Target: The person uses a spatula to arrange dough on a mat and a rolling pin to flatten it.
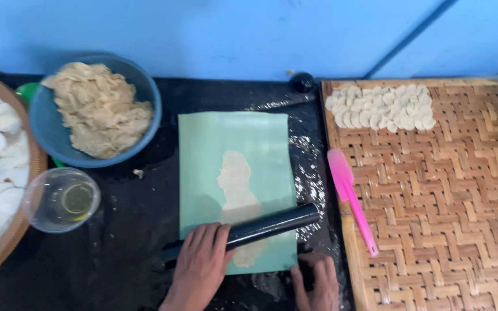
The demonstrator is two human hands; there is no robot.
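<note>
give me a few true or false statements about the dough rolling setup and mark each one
1. The left hand rests on the black rolling pin. True.
2. The rolling pin lies across a red sheet. False: the sheet is pale green, with a strip of flattened dough on it.
3. The pink spatula lies on the left edge of the woven bamboo tray. True.
4. The blue bowl is empty. False: it is heaped with beige dough scraps.
5. The small white dough discs sit at the near corner of the woven tray. False: they are grouped at its far left corner.
</note>
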